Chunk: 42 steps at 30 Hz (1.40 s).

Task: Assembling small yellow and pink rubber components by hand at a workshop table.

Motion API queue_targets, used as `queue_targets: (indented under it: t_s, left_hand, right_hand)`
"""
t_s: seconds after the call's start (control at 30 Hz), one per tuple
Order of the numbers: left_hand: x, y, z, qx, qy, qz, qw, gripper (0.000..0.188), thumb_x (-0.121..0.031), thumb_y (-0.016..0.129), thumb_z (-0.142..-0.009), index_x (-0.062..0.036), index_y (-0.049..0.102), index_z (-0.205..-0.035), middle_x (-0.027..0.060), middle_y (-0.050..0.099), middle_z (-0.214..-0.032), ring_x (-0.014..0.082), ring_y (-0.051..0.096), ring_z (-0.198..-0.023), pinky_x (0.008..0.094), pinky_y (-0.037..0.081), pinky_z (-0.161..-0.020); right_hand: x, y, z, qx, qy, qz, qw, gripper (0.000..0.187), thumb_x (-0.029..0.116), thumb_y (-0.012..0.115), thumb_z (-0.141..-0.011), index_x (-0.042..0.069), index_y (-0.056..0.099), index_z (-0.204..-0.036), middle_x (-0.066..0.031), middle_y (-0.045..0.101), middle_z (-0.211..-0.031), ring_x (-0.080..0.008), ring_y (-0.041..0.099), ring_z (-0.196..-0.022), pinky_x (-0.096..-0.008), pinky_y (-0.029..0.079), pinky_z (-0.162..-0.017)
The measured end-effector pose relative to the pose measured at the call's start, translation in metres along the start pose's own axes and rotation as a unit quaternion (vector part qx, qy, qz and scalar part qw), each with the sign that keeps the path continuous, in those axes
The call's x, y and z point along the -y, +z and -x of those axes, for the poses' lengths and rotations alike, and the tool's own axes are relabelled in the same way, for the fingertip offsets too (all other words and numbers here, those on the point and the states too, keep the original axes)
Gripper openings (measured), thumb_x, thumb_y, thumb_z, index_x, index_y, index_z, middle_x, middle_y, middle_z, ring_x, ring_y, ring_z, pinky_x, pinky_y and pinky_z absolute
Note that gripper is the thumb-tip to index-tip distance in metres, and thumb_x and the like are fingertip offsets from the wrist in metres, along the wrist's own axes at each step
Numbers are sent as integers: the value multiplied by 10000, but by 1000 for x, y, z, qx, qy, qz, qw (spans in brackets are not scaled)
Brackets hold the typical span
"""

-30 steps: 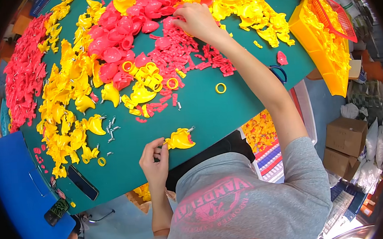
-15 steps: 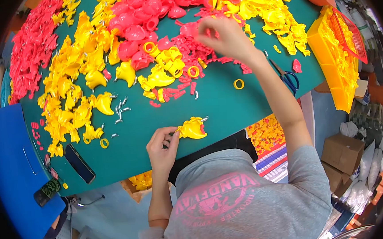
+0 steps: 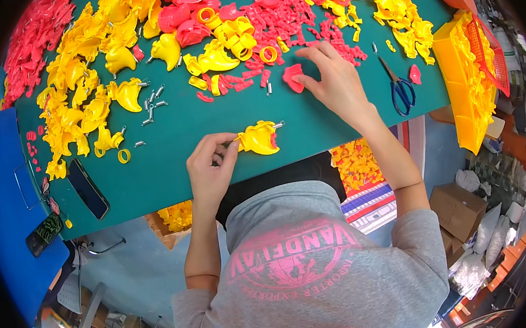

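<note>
My left hand [image 3: 210, 164] is closed in a pinch on the left end of a yellow curved plastic part [image 3: 260, 138], above the green table near its front edge. A small metal pin with a loop sticks out of the part's upper right, and some red shows on its right side. Further right, my right hand [image 3: 338, 81] holds a red plastic piece [image 3: 293, 78] at its thumb tip; the index finger arches above it, and the other fingers' grip is partly hidden. Beside that piece lie a small metal pin [image 3: 269, 89] and a yellow ring [image 3: 268, 54].
Piles of yellow parts [image 3: 81, 97] and red parts [image 3: 40, 33] cover the green table's [image 3: 174, 121] far and left areas. Loose metal pins [image 3: 152, 104] lie nearby. Blue-handled scissors [image 3: 402, 93] rest at right, near a yellow bin [image 3: 452, 83]. A phone [image 3: 88, 188] lies at left.
My right hand has come back from the far pile toward me, with a red piece now showing at its thumb. The left hand keeps its pinch on the yellow part. The view has shifted.
</note>
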<state>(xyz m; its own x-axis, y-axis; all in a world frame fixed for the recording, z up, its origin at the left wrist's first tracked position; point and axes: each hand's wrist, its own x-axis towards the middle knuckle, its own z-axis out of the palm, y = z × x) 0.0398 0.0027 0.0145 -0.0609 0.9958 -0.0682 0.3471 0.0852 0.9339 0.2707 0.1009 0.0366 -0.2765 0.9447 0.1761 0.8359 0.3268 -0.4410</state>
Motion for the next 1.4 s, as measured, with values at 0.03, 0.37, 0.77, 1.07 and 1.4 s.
queue_targets:
  t_s: [0.03,0.37,0.77,1.07,1.4]
  left_hand:
    - [2,0,1,1,-1,0,1000,89,23,640,-757,11,616,-842,3,556,-700,24,473,-565,159,365,-482]
    - [-6,-5,-13,43,-134,108,984,113,-38,637,-782,29,595,-862,29,605,-708,30,521,-533,159,403,-448]
    - [-1,-8,-28,72,-186,159,967,107,-61,629,-798,15,579,-853,30,595,-681,45,540,-532,161,420,-451]
    - [0,-8,-29,70,-189,172,964,96,-52,626,-799,18,579,-846,27,588,-676,43,535,-528,161,421,-453]
    - [-1,-7,-29,62,-195,166,965,98,-55,623,-803,20,579,-849,30,591,-687,43,538,-534,161,423,-455]
  right_hand:
    - [-4,5,1,-10,-17,3,1000,278,170,698,-716,51,590,-943,-59,581,-826,-201,569,-645,-292,459,-578]
    - [11,12,17,26,-3,-122,992,154,67,685,-718,33,626,-856,-43,582,-755,-130,531,-564,-230,419,-507]
    - [48,36,15,-15,-197,-94,976,175,84,702,-638,120,620,-788,19,557,-722,-162,521,-714,-291,366,-629]
    - [42,36,9,11,-223,-65,973,187,95,708,-615,127,609,-770,26,529,-703,-153,502,-728,-298,364,-676]
    - [43,35,4,22,-253,-74,964,188,86,713,-608,115,604,-759,13,521,-697,-156,507,-732,-311,369,-693]
